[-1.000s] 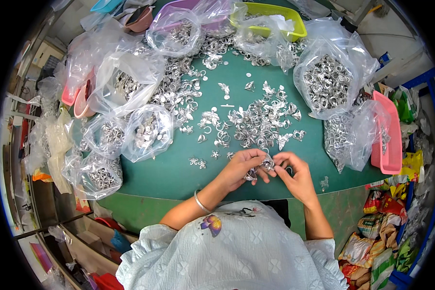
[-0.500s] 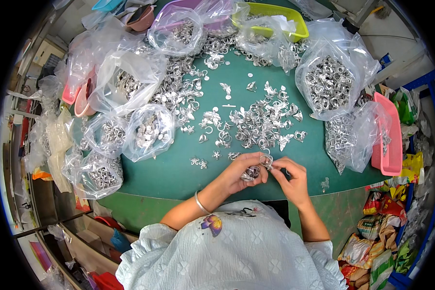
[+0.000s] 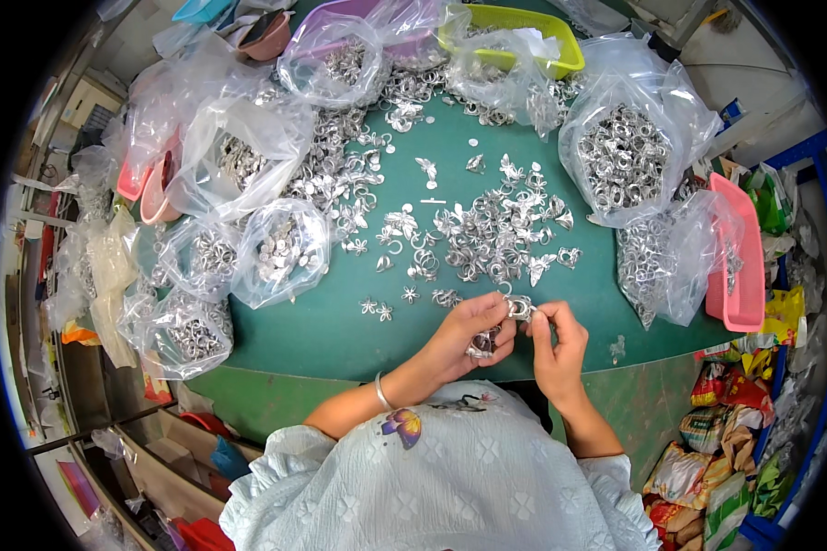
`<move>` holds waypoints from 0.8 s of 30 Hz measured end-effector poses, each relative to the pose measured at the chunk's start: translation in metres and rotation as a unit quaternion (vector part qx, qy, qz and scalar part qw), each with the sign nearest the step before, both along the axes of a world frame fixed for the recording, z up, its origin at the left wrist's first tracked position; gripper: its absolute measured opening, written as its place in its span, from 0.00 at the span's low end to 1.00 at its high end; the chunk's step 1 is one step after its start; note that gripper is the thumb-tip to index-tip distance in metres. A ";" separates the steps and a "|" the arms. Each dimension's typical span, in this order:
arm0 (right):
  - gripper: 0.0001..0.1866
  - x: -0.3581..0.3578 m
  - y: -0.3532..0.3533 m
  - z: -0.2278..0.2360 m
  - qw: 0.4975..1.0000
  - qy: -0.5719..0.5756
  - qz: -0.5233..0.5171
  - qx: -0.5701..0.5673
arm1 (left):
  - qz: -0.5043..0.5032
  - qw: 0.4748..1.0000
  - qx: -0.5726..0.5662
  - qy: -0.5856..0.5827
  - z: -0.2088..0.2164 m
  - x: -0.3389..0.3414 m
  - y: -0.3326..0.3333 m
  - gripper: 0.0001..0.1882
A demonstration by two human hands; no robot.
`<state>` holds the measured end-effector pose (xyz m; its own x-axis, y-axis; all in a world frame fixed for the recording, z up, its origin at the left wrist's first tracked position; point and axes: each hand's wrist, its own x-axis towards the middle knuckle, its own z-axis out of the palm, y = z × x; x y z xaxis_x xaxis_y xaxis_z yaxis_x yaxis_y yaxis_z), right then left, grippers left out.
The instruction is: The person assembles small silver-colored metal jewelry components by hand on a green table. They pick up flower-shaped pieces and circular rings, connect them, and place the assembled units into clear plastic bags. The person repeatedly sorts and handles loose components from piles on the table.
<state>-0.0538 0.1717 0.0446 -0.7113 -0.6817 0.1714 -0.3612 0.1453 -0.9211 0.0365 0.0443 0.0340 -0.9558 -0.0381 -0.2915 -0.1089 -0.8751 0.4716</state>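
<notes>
Presently we note both hands meeting at the near edge of the green table (image 3: 358, 331); the left hand (image 3: 469, 332) is curled nearly closed, its fingers cupping a small cluster of silver metal pieces (image 3: 483, 343) against the palm; the right hand (image 3: 553, 342) is likewise pinched, thumb and forefinger closed on one silver piece (image 3: 521, 307) held between the two hands, just above the table's near edge; whether that piece is being joined to another we cannot tell, it is too small. Toward the table's middle lies a loose heap of butterfly-shaped silver pieces (image 3: 501, 234), still sizeable; a few strays (image 3: 377, 309) rest between the heap and the near edge, left of the hands. At the table's far right stands an open clear bag of silver rings (image 3: 620, 165), well filled; at its left side are several more clear bags (image 3: 276, 248) of metal parts; a pink tray (image 3: 742, 266) sits at the right edge and a yellow-green tray (image 3: 515, 37) at the far edge. Judged from this, we reckon the work is only partway along: one piece is in hand, a small batch is held, and the heap and bags remain large.
</notes>
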 end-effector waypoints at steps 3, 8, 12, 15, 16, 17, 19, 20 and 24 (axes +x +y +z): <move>0.03 0.002 0.000 -0.004 0.998 -0.031 -0.003 -0.059 | 0.002 0.999 -0.033 0.018 0.013 -0.001 0.001 0.13; 0.04 -0.003 0.000 -0.004 0.995 0.101 -0.007 -0.023 | -0.082 0.969 0.233 -0.030 0.005 0.001 -0.008 0.13; 0.06 -0.002 0.000 0.004 0.999 0.025 -0.001 0.028 | -0.055 0.968 0.243 0.001 -0.013 0.000 -0.001 0.12; 0.07 -0.012 0.007 0.007 0.998 -0.023 0.018 0.060 | 0.088 0.994 -0.056 0.045 -0.011 -0.003 -0.002 0.12; 0.06 -0.013 0.010 0.007 0.997 -0.014 0.022 0.076 | 0.104 0.990 -0.056 0.080 -0.015 -0.002 -0.011 0.13; 0.06 -0.014 0.012 0.007 0.995 -0.004 0.027 0.091 | 0.120 0.987 -0.073 0.084 -0.016 -0.001 -0.016 0.11; 0.05 -0.020 0.008 -0.002 0.985 0.119 0.028 0.124 | 0.096 0.987 -0.122 0.033 -0.014 -0.001 -0.020 0.10; 0.05 -0.025 0.009 -0.012 0.979 0.145 0.030 0.140 | 0.084 0.992 -0.087 0.021 -0.015 -0.001 -0.018 0.10; 0.08 -0.053 0.014 -0.017 0.977 0.112 -0.025 0.180 | 0.043 0.997 0.060 0.009 -0.029 0.005 -0.012 0.10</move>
